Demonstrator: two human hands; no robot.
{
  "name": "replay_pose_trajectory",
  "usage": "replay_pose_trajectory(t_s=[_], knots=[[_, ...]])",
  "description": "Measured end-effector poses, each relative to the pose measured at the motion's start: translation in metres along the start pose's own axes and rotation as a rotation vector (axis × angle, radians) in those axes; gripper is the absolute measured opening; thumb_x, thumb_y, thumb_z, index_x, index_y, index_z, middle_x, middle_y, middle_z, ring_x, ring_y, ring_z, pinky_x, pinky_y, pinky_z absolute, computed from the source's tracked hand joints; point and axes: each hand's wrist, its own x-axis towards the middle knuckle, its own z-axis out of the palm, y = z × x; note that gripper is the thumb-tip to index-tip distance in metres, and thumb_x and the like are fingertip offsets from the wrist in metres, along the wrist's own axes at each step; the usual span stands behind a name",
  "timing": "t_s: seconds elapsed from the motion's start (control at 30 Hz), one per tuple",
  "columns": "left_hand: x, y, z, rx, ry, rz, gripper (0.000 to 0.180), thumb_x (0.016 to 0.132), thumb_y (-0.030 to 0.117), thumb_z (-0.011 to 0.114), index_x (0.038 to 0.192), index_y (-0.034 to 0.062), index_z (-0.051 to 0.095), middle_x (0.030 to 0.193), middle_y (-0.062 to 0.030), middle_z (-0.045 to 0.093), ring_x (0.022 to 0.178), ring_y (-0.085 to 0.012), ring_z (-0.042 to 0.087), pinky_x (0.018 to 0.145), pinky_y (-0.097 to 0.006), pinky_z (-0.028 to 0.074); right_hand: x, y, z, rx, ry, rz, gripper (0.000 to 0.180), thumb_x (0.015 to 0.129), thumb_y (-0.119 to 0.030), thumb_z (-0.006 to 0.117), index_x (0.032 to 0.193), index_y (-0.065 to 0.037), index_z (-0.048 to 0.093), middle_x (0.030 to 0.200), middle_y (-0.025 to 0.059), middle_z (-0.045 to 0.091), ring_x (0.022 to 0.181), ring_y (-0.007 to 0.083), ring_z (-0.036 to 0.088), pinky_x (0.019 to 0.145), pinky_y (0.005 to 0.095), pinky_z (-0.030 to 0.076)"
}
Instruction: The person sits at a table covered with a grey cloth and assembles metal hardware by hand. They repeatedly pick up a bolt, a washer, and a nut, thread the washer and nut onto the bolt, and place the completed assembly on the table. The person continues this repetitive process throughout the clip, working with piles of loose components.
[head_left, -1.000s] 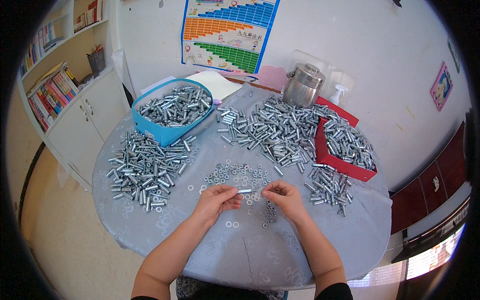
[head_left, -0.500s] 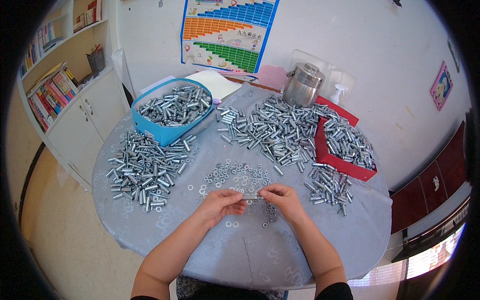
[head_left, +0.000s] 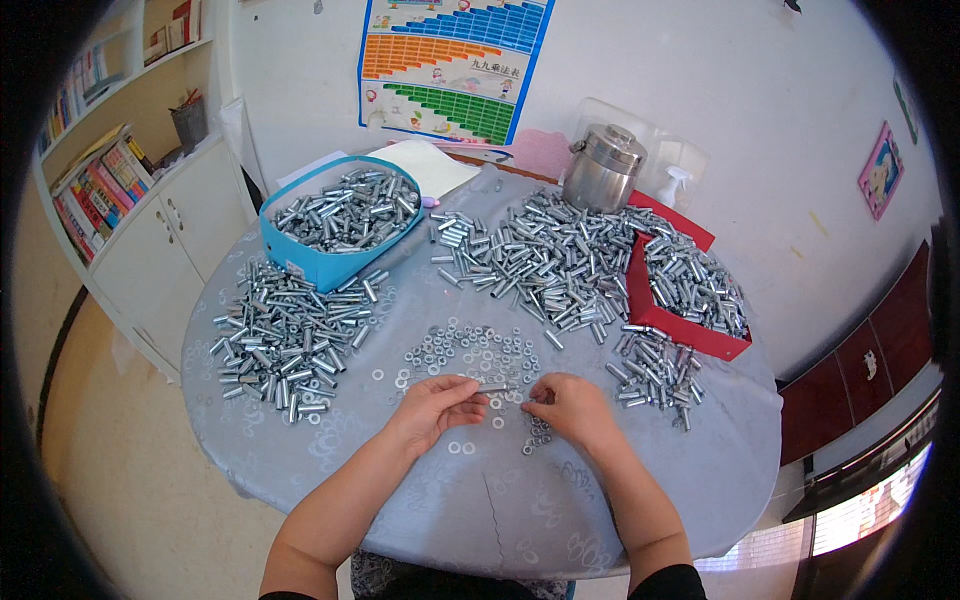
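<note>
Between thumb and fingers my left hand (head_left: 438,408) grips a silver sleeve anchor (head_left: 494,387), which lies level and points to the right. My right hand (head_left: 568,408) is just right of the anchor's end and apart from it, its fingertips pinched together low over the table; anything in them is too small to make out. Beside and partly under that hand lie small hex nuts (head_left: 538,432). Beyond both hands spreads a scatter of nuts and flat washers (head_left: 462,345). Two washers (head_left: 461,448) lie nearer to me.
A blue bin (head_left: 318,268) full of metal sleeves stands far left, with a heap of sleeve anchors (head_left: 290,340) before it. A larger heap (head_left: 550,255) lies at the back, by a steel pot (head_left: 604,170). At right is a red box (head_left: 690,337) full of anchors.
My right hand has come off the end of the sleeve anchor and shifted slightly right and down, toward the nuts. My left hand still holds the anchor in nearly the same place.
</note>
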Motion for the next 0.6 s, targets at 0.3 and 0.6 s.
replay_pose_trajectory(t_s=[0.3,0.6], knots=[[0.002,0.001,-0.004,-0.083,-0.019,0.056,0.017,0.081,0.012,0.059,0.092,-0.0016,0.057,0.085,-0.0139,0.062,0.072,-0.0177,0.062,0.065,-0.026,0.053,0.004,-0.012,-0.003,0.583,0.177,-0.212,0.021,0.070,-0.010,0.069,0.090,-0.004,0.063,0.083,0.0051,0.062,0.079,0.0142,0.057,0.070,0.0267,0.043],[0.001,-0.001,-0.002,-0.017,-0.016,0.038,0.017,0.081,0.013,0.061,0.090,-0.0016,0.058,0.084,-0.0141,0.062,0.071,-0.0185,0.062,0.063,-0.026,0.053,0.000,-0.023,-0.003,0.631,0.226,-0.321,0.020,0.068,-0.004,0.070,0.087,-0.003,0.063,0.087,0.0039,0.059,0.077,0.0122,0.054,0.070,0.0248,0.043]])
